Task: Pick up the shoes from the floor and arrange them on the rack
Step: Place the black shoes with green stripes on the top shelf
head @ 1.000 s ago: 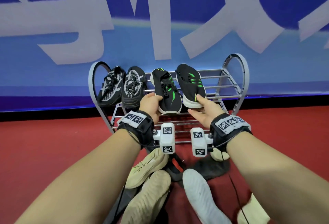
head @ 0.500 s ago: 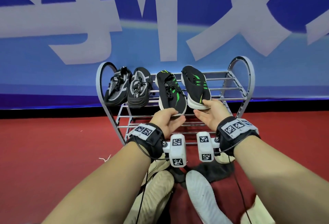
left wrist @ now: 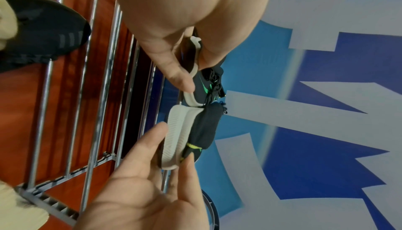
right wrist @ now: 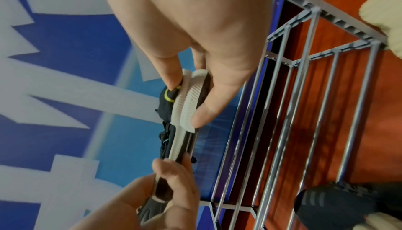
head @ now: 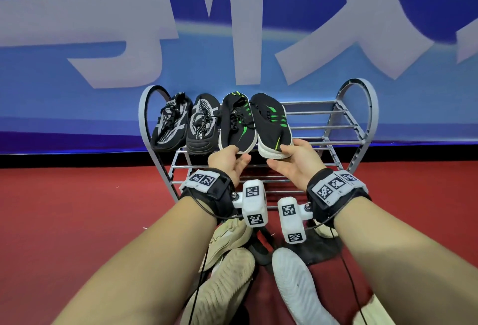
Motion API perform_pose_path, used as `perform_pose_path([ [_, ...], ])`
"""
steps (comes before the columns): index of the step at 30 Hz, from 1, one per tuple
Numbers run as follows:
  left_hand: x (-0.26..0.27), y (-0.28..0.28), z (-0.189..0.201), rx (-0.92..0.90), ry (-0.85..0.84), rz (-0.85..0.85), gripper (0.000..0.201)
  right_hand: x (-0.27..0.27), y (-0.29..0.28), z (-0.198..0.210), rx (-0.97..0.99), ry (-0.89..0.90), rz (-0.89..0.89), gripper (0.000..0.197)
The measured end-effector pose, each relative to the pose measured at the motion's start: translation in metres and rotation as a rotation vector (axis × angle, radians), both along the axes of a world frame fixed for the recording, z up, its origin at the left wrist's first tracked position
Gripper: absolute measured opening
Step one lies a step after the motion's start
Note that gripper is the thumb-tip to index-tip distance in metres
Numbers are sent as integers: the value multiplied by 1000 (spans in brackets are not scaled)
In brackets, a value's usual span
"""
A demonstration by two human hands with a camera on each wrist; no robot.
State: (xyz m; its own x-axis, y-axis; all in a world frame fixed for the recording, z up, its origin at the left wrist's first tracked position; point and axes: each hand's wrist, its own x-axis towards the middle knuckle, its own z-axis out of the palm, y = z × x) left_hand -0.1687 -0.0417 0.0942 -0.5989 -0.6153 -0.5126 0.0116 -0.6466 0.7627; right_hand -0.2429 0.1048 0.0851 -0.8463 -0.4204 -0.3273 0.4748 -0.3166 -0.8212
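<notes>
Two black shoes with green stripes and white soles lie side by side on the top shelf of the grey metal rack [head: 344, 128], toes toward the wall. My left hand [head: 230, 158] pinches the heel of the left shoe [head: 236, 125], thumb on top and fingers under the sole [left wrist: 191, 99]. My right hand [head: 289, 159] pinches the heel of the right shoe [head: 271, 123], thumb on the upper and fingers beneath the ribbed sole [right wrist: 187, 106]. Both heels hang over the shelf's front bar.
Two grey-and-black mesh shoes [head: 170, 125] [head: 203, 125] fill the left end of the top shelf. The right end shows bare bars. Below my wrists, beige shoes [head: 227, 278], a white-soled shoe [head: 294, 283] and a black shoe [head: 318, 249] lie on the red floor.
The two black-and-green shoes have come closer together and now lie parallel, shifted toward the grey pair. Both hands stay at their heels.
</notes>
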Motion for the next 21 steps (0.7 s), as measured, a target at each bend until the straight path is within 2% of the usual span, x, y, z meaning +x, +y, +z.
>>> perform_pose_path([
  [11,9,0,6,105,68,-120,23,9,-9,0,-40,-20,-14,39],
  [14,11,4,6,120,78,-88,23,15,-6,2,-87,-36,-5,24],
  [16,15,6,4,119,51,-98,23,19,-4,5,-111,-44,15,28],
  [19,29,8,1,70,-55,-213,18,28,-3,8,-143,-76,19,36],
  [21,41,7,-2,31,-126,-265,22,36,-2,11,-101,-81,16,36],
])
